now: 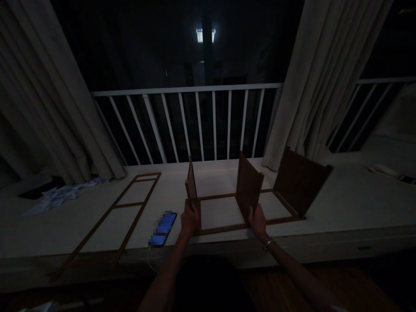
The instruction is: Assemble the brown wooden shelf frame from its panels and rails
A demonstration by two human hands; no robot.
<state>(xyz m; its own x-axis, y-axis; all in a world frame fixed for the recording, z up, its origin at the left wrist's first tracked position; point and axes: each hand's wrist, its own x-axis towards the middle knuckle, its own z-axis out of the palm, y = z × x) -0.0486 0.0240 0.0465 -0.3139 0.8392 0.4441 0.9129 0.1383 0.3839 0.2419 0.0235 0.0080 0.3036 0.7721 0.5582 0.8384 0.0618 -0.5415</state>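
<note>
A brown wooden frame (224, 197) lies flat on a pale window ledge (344, 199). Three wooden panels stand upright on it. My left hand (189, 219) is closed on the lower front edge of the left panel (191, 184). My right hand (258, 222) is closed on the lower front edge of the middle panel (248, 186); a bracelet sits on that wrist. The third panel (300, 180) stands at the frame's right end, untouched. The room is very dim.
A second wooden ladder-like frame (120, 212) lies flat to the left. A lit phone (163, 229) with a cable lies between the frames. Crumpled paper or plastic (61, 196) sits far left. Curtains (42, 99) hang on both sides; a white railing (195, 123) stands behind.
</note>
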